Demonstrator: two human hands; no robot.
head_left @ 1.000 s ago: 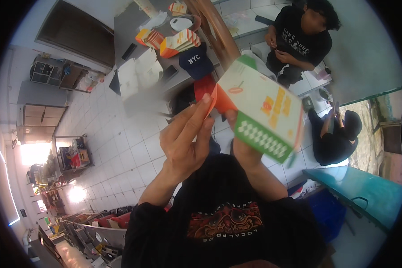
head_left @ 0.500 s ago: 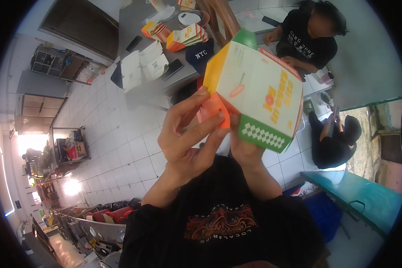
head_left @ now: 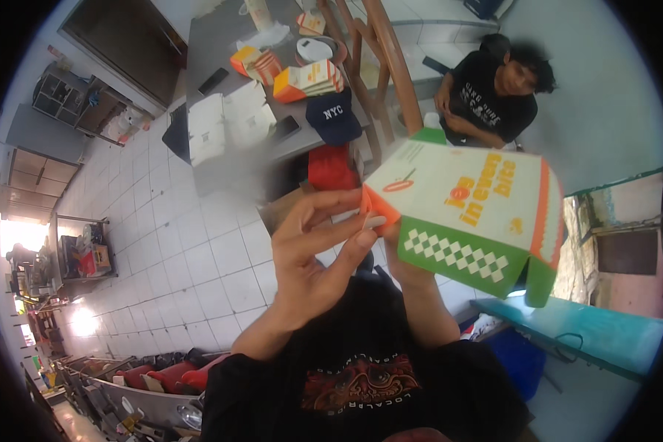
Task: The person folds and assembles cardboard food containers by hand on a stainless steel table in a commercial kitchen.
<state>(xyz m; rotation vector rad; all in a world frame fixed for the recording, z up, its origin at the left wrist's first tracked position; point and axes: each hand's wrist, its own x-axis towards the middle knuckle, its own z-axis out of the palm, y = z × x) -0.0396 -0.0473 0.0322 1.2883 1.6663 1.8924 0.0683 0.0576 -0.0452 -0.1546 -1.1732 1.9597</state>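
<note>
So I've got this light card box point(head_left: 464, 191) up in front of my chest, white on top with a green side point(head_left: 453, 258), and it's tilted, running off to my right. Judging by the look of it, it's next to no weight: thin, fairly stiff card, maybe a bit slick on the printed face, and it'd crease or buckle if I squeezed the big panel. I'd hold it at the folds and corners, where card tends to be stiffest, and go easy on the flaps. My left hand point(head_left: 309, 258) is at the near corner, fingers closed in a light pinch on the orange flap point(head_left: 381, 208): thumb tip below, the next two fingertips at the flap, basically no gap beyond the card. My right hand point(head_left: 407, 267) is under the box near that same corner, mostly covered by it, so I honestly can't tell how its fingers sit or how wide they are. Over at the far right end a green tab point(head_left: 541, 283) hangs down, not tucked in. Past the box, up and to the left, is the bench point(head_left: 225, 48) with more cartons point(head_left: 309, 79) and a dark cap point(head_left: 334, 118) at its edge, well apart from my hands.
</note>
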